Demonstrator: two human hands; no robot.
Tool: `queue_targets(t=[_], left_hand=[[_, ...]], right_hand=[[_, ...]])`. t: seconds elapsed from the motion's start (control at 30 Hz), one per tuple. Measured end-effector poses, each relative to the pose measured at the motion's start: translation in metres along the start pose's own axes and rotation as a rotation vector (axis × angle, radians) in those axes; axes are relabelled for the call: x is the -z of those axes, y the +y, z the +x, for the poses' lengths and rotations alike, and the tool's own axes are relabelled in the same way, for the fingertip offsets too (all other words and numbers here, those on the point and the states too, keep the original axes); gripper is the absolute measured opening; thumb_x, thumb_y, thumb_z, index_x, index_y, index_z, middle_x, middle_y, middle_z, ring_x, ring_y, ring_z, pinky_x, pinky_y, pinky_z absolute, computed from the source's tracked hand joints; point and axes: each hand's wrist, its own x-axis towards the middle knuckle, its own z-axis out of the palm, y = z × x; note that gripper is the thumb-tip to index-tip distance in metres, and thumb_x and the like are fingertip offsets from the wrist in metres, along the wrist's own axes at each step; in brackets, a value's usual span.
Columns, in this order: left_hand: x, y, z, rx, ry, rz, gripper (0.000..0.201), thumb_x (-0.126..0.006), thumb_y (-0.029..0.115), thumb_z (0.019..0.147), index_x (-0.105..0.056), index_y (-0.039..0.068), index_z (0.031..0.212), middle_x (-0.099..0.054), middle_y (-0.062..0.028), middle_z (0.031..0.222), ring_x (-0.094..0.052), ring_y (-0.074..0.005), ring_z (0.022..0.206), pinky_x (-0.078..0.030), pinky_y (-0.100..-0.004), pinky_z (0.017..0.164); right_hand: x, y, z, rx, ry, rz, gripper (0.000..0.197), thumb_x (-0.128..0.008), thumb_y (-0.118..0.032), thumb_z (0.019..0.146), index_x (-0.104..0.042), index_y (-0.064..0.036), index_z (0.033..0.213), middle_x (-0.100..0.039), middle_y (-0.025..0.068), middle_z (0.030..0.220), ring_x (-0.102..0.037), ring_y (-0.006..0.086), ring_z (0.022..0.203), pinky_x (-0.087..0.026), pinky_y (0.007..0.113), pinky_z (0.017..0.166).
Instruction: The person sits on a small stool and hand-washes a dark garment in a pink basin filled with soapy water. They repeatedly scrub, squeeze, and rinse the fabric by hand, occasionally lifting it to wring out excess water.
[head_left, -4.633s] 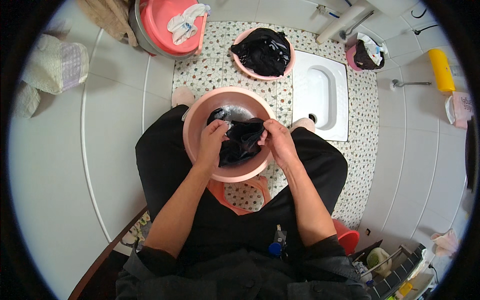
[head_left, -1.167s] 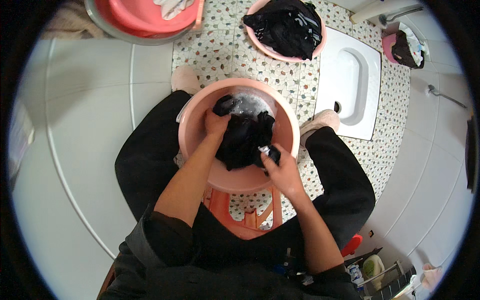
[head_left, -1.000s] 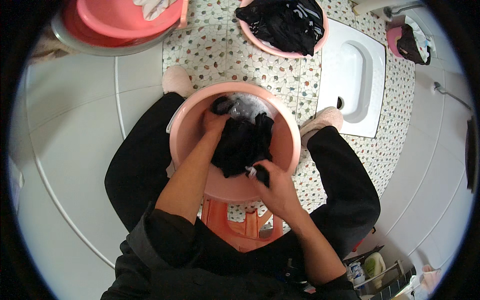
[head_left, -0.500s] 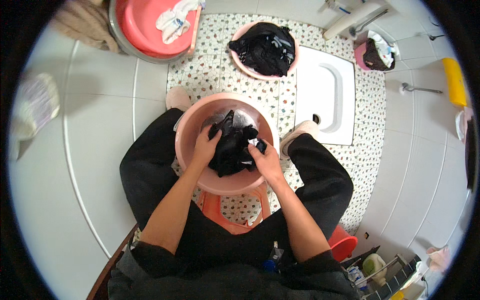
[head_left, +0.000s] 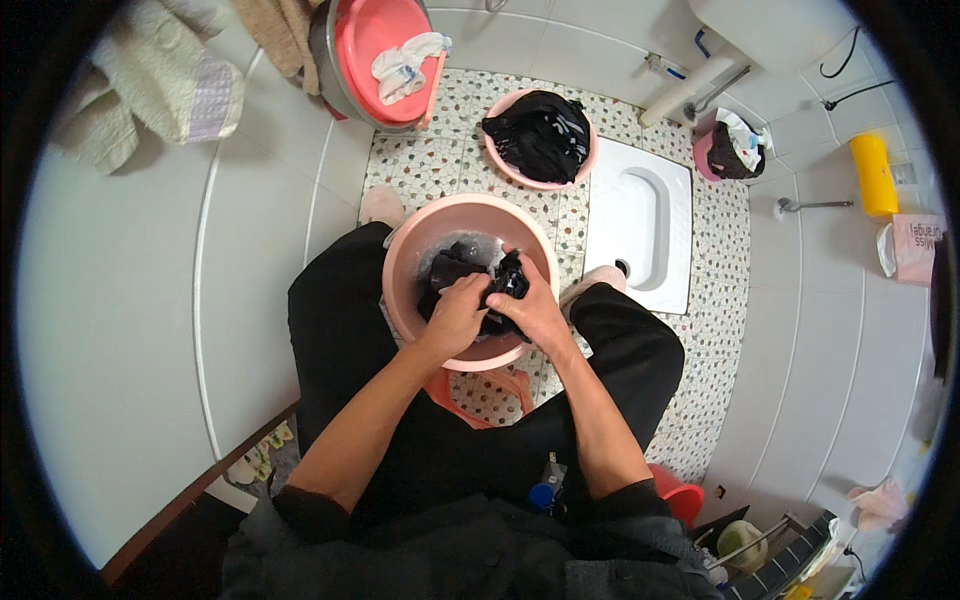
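A pink basin [head_left: 405, 225] stands between my knees with wet black cloth [head_left: 450, 268] and some suds inside. Over its right half, my right hand [head_left: 530, 305] is closed around a bunched part of the black cloth, fingers curled at the far side and thumb in front. Close beside it, my left hand [head_left: 463, 312] grips the same cloth, its fingertips partly hidden in the folds. The two hands nearly touch. What kind of garment it is I cannot make out.
Beyond the basin is a second pink basin [head_left: 497, 160] heaped with black clothes [head_left: 540, 135]. A white squat toilet [head_left: 600, 220] lies to the right. At far left, a red tub [head_left: 365, 50] holds white cloth [head_left: 405, 70]. A red bucket [head_left: 678, 495] stands at lower right.
My left hand has moved right across the basin to meet my right hand. The cloth is now bunched between them. The whole view has shifted slightly.
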Motion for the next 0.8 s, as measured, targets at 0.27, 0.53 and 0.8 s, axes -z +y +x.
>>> queue_targets(t=[0.27, 0.53, 0.8], left_hand=[[0.002, 0.010, -0.006, 0.245, -0.078, -0.275, 0.061, -0.064, 0.007, 0.082, -0.041, -0.001, 0.138, -0.055, -0.0262, 0.128, -0.053, -0.0367, 0.124, -0.041, -0.0418, 0.105], [0.050, 0.013, -0.005, 0.053, -0.063, -0.194, 0.098, -0.089, 0.017, 0.060, -0.039, -0.001, 0.142, -0.055, -0.0210, 0.132, -0.054, -0.0315, 0.124, -0.040, -0.0390, 0.108], [0.063, 0.058, 0.000, 0.020, -0.124, -0.304, 0.092, -0.092, 0.017, 0.063, -0.042, 0.000, 0.138, -0.059, -0.0162, 0.129, -0.054, -0.0268, 0.124, -0.038, -0.0382, 0.110]], right_hand=[[-0.017, -0.013, -0.011, 0.180, 0.204, -0.478, 0.029, -0.062, -0.023, 0.095, -0.063, 0.0054, 0.098, -0.063, 0.0290, 0.074, -0.065, 0.0448, 0.072, -0.049, 0.044, 0.062], [-0.020, -0.144, -0.030, 0.283, 0.160, -0.260, 0.034, -0.061, -0.027, 0.097, -0.063, 0.0064, 0.099, -0.065, 0.0140, 0.073, -0.060, 0.0135, 0.070, -0.050, 0.033, 0.066], [-0.024, -0.252, -0.050, 0.492, 0.177, -0.189, 0.037, -0.062, -0.030, 0.095, -0.064, 0.0069, 0.095, -0.063, 0.0067, 0.073, -0.054, 0.0106, 0.071, -0.047, 0.029, 0.065]])
